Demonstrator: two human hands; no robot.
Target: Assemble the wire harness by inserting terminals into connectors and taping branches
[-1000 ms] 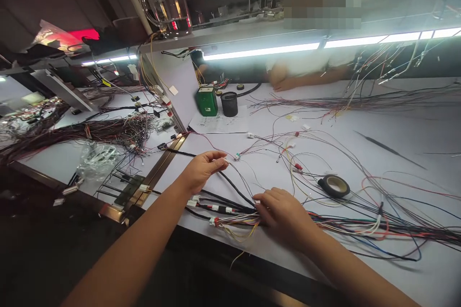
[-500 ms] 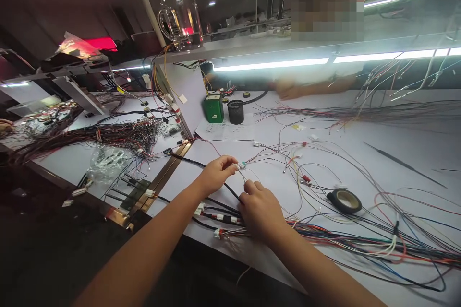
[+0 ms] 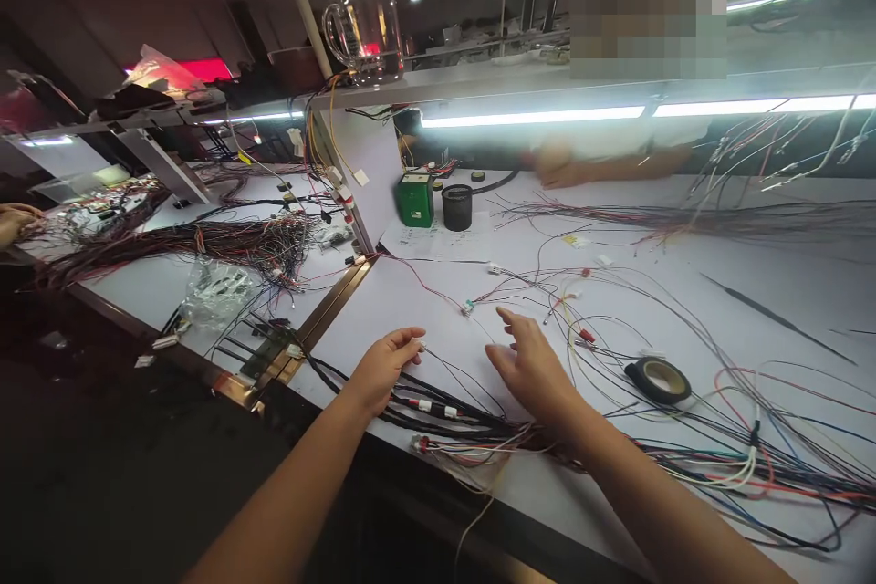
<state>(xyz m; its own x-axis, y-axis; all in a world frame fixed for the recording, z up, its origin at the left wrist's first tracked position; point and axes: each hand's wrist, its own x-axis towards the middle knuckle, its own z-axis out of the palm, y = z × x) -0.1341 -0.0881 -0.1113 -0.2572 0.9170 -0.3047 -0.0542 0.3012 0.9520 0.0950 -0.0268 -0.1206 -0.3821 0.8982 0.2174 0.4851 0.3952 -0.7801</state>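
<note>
My left hand [image 3: 383,371] is pinched on the end of a thin dark wire [image 3: 455,367], which runs back to the right toward the wire bundle. A tiny light tip shows at its fingertips. My right hand [image 3: 534,365] hovers to the right of it, thumb and fingers apart, holding nothing. Beyond and between the hands, a small white and teal connector [image 3: 467,307] lies on the table with thin red and dark wires in it. Below the hands run black sleeved cables [image 3: 452,424] with white connectors, and a red and white connector [image 3: 420,444] near the table edge.
Right of my right hand lie a black tape roll [image 3: 658,380] and pointed tweezers [image 3: 773,318]. A green box [image 3: 416,200] and a black mesh cup [image 3: 457,207] stand at the back. Across the table is a co-worker's hand [image 3: 556,166]; another person's hand [image 3: 17,221] shows far left.
My right hand has opened and moved right, off the wires. My left hand has moved left and nearer, away from the white and teal connector, which now lies free on the table.
</note>
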